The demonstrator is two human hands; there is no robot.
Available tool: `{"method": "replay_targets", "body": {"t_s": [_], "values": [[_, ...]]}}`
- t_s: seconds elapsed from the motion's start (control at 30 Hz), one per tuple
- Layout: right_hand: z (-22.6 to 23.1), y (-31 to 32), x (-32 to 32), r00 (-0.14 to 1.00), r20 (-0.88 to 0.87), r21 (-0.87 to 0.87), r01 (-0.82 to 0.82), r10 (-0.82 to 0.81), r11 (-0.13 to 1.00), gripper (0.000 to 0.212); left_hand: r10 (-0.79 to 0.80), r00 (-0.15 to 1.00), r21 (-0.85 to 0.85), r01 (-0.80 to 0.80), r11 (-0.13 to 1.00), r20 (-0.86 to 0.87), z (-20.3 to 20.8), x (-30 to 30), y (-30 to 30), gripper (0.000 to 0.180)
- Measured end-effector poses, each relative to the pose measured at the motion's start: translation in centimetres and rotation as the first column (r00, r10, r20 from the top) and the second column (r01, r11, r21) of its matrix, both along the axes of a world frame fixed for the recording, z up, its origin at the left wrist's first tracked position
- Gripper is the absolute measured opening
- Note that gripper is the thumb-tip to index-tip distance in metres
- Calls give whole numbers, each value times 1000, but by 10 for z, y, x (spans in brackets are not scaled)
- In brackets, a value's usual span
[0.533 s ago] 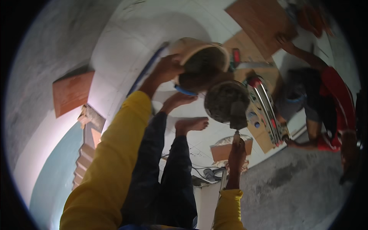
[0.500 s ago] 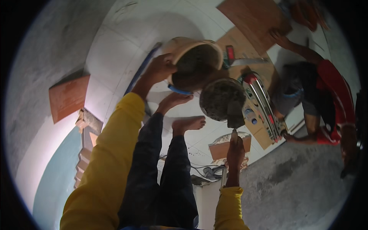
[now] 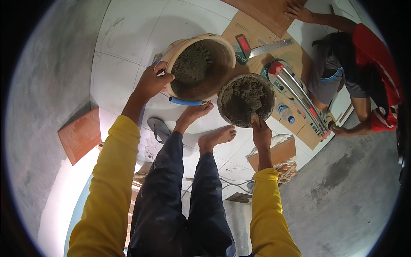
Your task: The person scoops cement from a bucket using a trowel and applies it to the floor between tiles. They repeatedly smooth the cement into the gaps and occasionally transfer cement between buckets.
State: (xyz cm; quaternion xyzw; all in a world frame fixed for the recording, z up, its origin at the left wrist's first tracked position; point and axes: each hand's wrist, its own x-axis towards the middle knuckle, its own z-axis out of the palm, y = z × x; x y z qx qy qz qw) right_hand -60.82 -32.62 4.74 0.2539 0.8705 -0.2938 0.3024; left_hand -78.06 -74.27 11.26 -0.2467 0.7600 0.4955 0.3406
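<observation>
My left hand (image 3: pixel 156 81) grips the rim of a large, tilted cream bucket (image 3: pixel 230 55), fingers and thumb closed over its left edge. Grey mortar (image 3: pixel 192 62) lies inside, and a blue handle grip (image 3: pixel 186 102) hangs at the near side. To its right stands a smaller round bucket (image 3: pixel 274 97) with more grey mortar (image 3: pixel 246 92) in it. My right hand (image 3: pixel 262 135) is wrapped round the handle of a trowel (image 3: pixel 255 118) at that bucket's near edge. The trowel's blade is down in the mortar and largely hidden.
A co-worker in red sleeves (image 3: pixel 376 60) crouches at right, one hand on a brown tile (image 3: pixel 265 13). Beside them a tile cutter (image 3: pixel 299 98) and a plastic bottle (image 3: pixel 286 113) rest on cardboard (image 3: pixel 231 30). A flip-flop (image 3: pixel 159 129) lies near my feet; another tile (image 3: pixel 81 135) leans left.
The trowel's blade, earlier showing at the smaller bucket's near edge, has gone down into the mortar. My left hand still holds the large bucket's rim. The whole view has shifted.
</observation>
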Motion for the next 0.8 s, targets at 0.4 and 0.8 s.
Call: {"method": "replay_targets", "body": {"t_s": [0.4, 0.8], "values": [[-8, 14, 28, 969, 88, -199, 244, -231, 949, 44, -41, 995, -5, 42, 999, 87, 7, -12, 11, 24], [69, 26, 42, 955, 50, -159, 296, -292, 942, 40, -109, 991, 29, 107, 994, 77, 1, -21, 7, 30]]}}
